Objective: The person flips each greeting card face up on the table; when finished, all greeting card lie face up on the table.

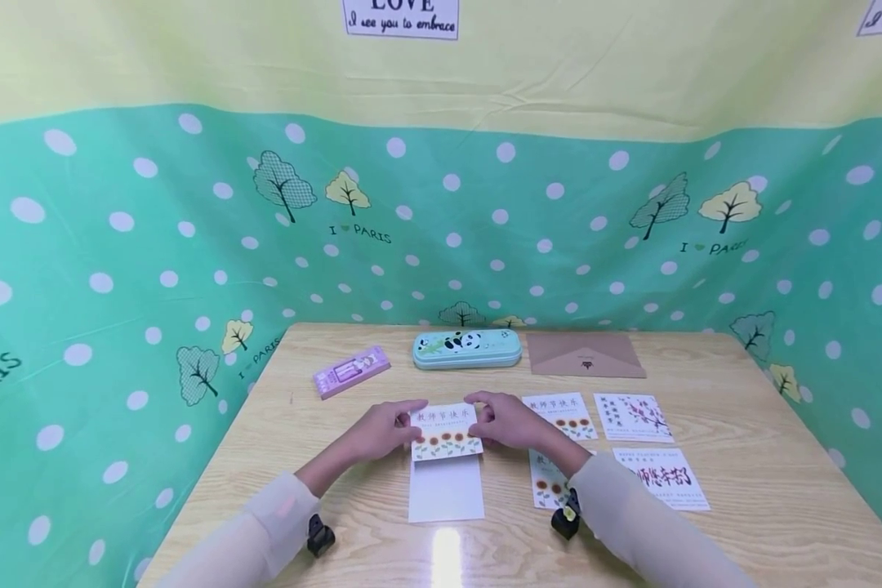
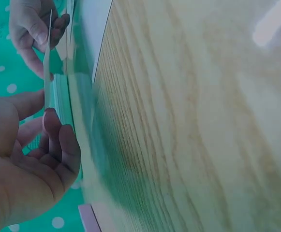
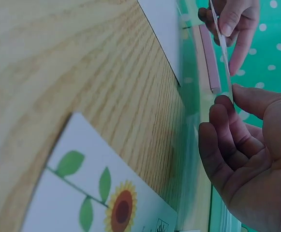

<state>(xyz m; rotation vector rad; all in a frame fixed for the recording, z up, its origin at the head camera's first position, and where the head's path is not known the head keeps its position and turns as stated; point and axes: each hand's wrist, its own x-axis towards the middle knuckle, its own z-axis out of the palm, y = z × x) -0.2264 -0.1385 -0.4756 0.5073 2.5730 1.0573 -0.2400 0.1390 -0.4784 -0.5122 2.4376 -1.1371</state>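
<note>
Between both hands a white greeting card (image 1: 447, 431) printed with a row of sunflowers and Chinese characters is held up, tilted toward the head camera. My left hand (image 1: 384, 429) pinches its left edge between thumb and fingers. At the opposite edge, my right hand (image 1: 510, 420) pinches it the same way. Both wrist views show the card edge-on, as a thin sheet (image 2: 47, 63) between thumb and fingertips. Below it on the table lies a blank white card (image 1: 447, 490), its upper part hidden behind the sunflower card.
Right of the hands lie several cards: two sunflower cards (image 1: 562, 415), one partly under the right forearm, a blossom-branch card (image 1: 634, 417) and a red-lettered card (image 1: 669, 482). Behind stand a purple box (image 1: 351, 372), a panda pencil case (image 1: 467, 349) and a brown envelope (image 1: 586, 356).
</note>
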